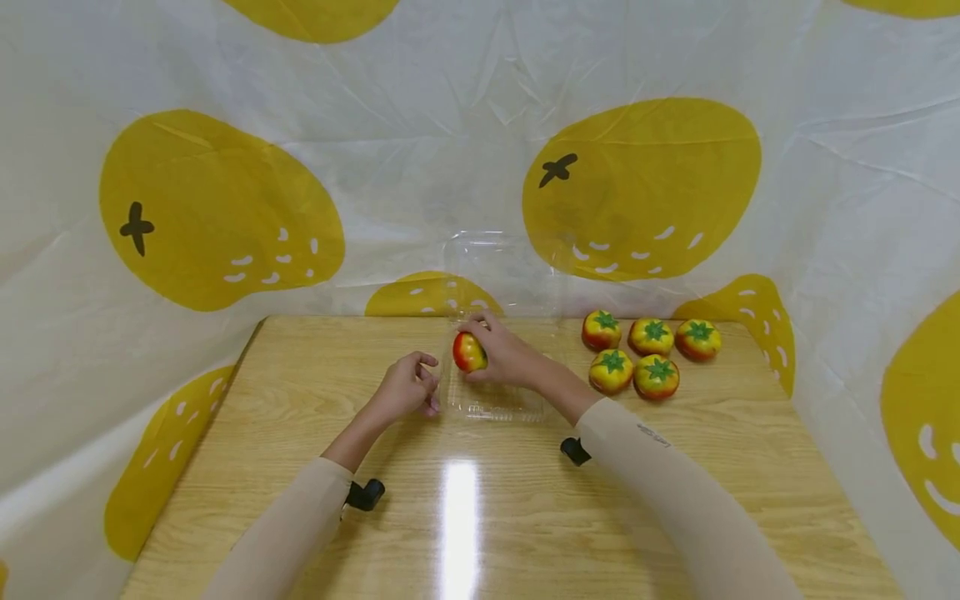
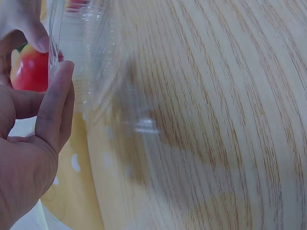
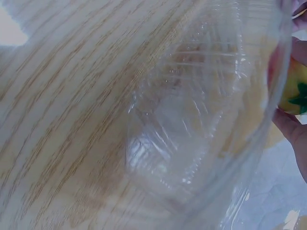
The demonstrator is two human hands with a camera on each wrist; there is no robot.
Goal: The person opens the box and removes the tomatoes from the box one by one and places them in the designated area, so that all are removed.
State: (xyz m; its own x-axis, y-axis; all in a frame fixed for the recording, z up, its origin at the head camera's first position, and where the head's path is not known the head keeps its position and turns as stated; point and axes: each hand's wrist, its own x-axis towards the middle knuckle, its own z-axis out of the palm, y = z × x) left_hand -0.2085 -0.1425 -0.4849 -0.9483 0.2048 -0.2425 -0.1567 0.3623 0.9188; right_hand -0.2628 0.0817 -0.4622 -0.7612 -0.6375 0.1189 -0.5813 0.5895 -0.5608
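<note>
My right hand [image 1: 504,352] grips a round red-and-yellow fruit [image 1: 468,352] over a clear plastic clamshell container [image 1: 495,412]. The fruit's green star-shaped leaf cap [image 3: 301,99] shows in the right wrist view, with fingers round the fruit. The container lies with its transparent lid [image 1: 502,267] raised at the back. Beside the container's left rim is my left hand [image 1: 408,387], its fingers loosely bent. In the left wrist view its fingertips lie close against the clear rim [image 2: 55,38]; whether they touch it I cannot tell.
Several more red-and-yellow fruits [image 1: 611,371] with green leaf caps stand in two rows right of the container. The wooden table [image 1: 300,367] meets a white cloth [image 1: 420,100] printed with large yellow fruit at the back and sides.
</note>
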